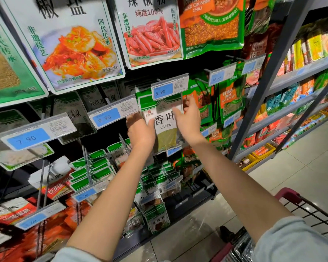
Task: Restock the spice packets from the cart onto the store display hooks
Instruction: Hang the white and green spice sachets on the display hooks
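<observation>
two hands [139, 132] [189, 120] grip one spice packet [165, 135] below one 5.90 tag [169, 88].

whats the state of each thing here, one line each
bay leaf packet: upright, held by both hands, top hidden behind 5.90 tag
left hand: grips packet's left edge
right hand: pinches packet's right edge
cart: holds shiny packets

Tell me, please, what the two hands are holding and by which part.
One green-and-white plastic bay-leaf packet: the left hand grips its left edge, the right hand its right edge, beneath the blue 5.90 price tag.
</observation>
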`<action>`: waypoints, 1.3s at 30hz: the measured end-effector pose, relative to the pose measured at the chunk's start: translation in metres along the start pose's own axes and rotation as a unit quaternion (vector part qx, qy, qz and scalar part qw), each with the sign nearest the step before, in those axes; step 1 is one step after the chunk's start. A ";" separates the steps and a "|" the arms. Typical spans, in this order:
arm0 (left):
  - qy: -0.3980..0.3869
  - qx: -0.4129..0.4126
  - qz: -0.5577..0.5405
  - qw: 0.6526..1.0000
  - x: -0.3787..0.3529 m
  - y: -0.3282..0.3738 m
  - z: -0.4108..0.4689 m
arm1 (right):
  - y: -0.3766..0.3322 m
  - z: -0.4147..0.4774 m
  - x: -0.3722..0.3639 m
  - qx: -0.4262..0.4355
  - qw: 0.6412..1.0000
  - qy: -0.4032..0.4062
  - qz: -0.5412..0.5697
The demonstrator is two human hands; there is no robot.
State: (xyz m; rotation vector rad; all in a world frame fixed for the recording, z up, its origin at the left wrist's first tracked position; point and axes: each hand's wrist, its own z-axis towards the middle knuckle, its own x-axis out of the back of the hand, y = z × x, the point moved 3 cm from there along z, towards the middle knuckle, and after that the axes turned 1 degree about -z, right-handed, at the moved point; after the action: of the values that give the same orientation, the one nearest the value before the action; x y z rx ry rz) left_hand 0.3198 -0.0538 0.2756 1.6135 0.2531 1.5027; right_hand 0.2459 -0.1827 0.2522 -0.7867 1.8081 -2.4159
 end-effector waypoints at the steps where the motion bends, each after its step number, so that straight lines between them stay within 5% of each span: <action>1: 0.010 -0.020 0.032 0.999 -0.005 -0.006 -0.002 | 0.005 -0.006 -0.004 0.016 0.999 -0.014 -0.042; 10: -0.028 -0.011 0.067 0.997 -0.014 -0.013 0.034 | 0.004 0.016 -0.029 0.070 0.973 -0.085 -0.201; 20: -0.051 0.048 -0.005 0.998 -0.023 -0.020 0.043 | 0.019 0.017 -0.040 0.069 0.977 -0.126 -0.158; 25: -0.001 -0.017 0.023 1.000 -0.039 -0.034 0.027 | 0.029 0.006 -0.023 0.050 0.983 -0.122 -0.130; 29: 0.082 -0.088 0.023 0.992 -0.044 -0.032 -0.007 | 0.033 -0.029 0.008 0.068 0.997 -0.036 -0.018; 34: 0.015 -0.263 -0.016 0.965 -0.097 -0.022 -0.078 | 0.096 -0.090 0.073 -0.070 0.996 0.047 0.003; 39: -0.199 -0.432 0.001 0.879 -0.176 -0.012 -0.177 | 0.188 -0.174 0.146 -0.231 0.956 0.183 -0.014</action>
State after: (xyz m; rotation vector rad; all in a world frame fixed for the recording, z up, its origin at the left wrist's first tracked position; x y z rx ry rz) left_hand 0.1254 -0.0847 0.1209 1.1197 -0.5852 1.0009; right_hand -0.0037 -0.1345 0.1023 -0.3868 2.5734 -2.2966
